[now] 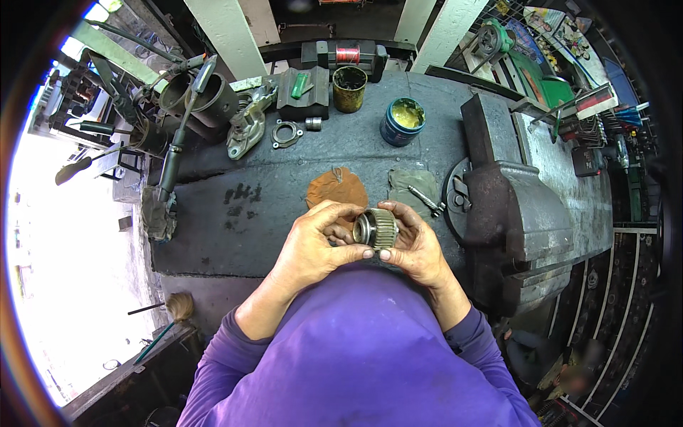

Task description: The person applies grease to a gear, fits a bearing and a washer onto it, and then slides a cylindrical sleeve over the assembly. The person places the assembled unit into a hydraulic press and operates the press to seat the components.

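Note:
Between both hands, close to my body and above the bench's front edge, is a ribbed metal gear with a round collar on its left end. My left hand grips the collar side, thumb underneath and fingers curled behind. On the toothed side, my right hand holds it with the thumb below and fingers over the top. The gear's right end is hidden by that hand. Just beyond lie a round orange-brown cloth and a grey-green rag with a small shiny metal tool on it.
A large vise stands at the bench's right. Farther back are a blue tub of yellowish grease, a dirty can, a metal housing and a flat ring-shaped part. Another person is at the lower right.

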A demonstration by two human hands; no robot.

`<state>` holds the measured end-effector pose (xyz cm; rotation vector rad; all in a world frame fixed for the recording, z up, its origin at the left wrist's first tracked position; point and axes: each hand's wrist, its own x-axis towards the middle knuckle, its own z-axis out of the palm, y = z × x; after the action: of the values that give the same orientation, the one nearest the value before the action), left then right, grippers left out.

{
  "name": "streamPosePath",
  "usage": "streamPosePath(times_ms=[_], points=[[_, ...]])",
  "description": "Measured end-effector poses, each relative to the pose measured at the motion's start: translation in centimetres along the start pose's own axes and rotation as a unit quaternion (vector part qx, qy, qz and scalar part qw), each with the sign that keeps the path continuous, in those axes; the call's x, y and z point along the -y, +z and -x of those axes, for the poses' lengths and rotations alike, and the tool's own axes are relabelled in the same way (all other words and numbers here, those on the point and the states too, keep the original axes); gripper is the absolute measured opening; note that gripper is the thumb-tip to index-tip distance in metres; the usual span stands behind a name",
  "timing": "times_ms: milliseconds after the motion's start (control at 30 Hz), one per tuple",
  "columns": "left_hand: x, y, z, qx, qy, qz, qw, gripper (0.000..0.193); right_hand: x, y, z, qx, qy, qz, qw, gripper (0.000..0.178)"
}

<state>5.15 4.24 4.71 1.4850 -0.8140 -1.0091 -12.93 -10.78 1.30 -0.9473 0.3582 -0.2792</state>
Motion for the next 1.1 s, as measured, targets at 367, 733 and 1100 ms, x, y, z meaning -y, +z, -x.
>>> streamPosePath(times_ms=[367, 733, 1100], points=[[0.4, -0.1, 0.4, 0.024, -0.029, 0.037, 0.999, 0.066, 0.3, 0.4, 0.4, 0.009, 0.0, 0.007, 1.0, 0.09], [-0.6, -0.9, 0.6, 0.018, -0.008, -0.071, 0.997, 0.051, 0.1, 0.5, 0.5, 0.009, 0.002, 0.012, 1.0, 0.09], [-0.4, -1.4, 0.3, 0.043, 0.098, -0.109, 0.988, 0.052, 0.5, 1.0, 0.7, -0.003, 0.009, 0.016, 1.0, 0.092]])
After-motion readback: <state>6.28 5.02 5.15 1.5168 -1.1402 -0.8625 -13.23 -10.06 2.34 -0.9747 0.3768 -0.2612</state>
